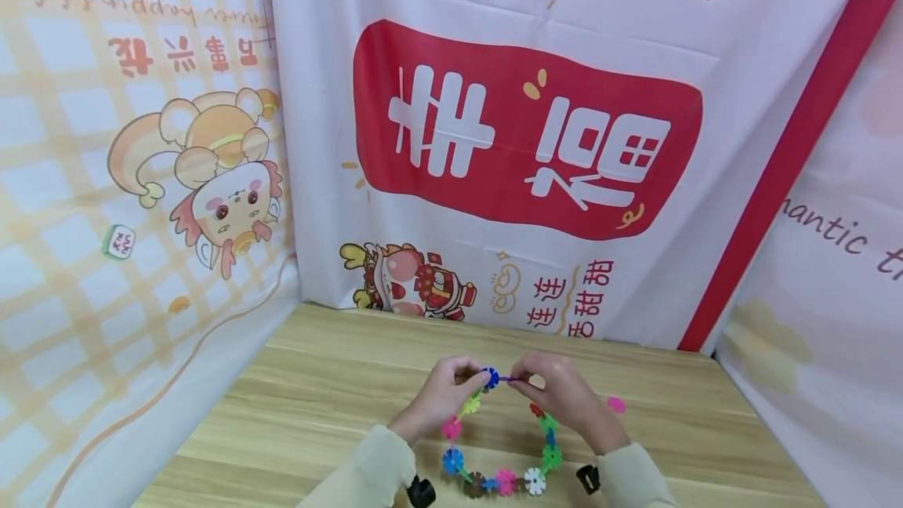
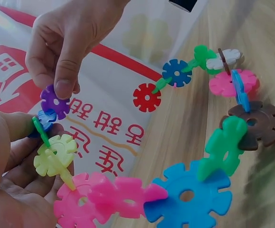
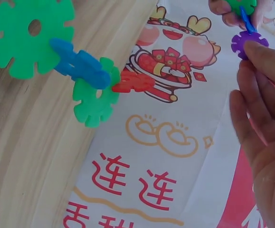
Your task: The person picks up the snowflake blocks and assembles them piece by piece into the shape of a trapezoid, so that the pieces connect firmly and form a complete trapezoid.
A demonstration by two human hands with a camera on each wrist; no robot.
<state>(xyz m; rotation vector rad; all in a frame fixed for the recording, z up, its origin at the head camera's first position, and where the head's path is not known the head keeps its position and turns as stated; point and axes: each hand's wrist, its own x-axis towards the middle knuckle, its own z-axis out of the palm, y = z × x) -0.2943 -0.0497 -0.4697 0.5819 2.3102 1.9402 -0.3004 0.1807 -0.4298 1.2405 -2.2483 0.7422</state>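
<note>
A chain of colourful notched plastic snowflake discs forms a nearly closed ring above the table. My left hand (image 1: 446,392) pinches the chain near a dark blue disc (image 1: 491,375) at one end. Between the right thumb and fingers is a purple disc (image 2: 47,99), slotted edge to edge with that blue one; the right hand (image 1: 557,389) comes from the other side. Below the left fingers run a yellow disc (image 2: 63,145), a pink disc (image 2: 71,209) and a large blue disc (image 2: 203,192). At the chain's other end hangs a red disc (image 2: 139,95), apart from the purple one.
A loose pink disc (image 1: 616,404) lies on the wooden table (image 1: 339,367), right of the right hand. Printed cloth (image 1: 317,179) hangs behind the table and along both sides. Black wrist devices (image 1: 422,491) show near the sleeves.
</note>
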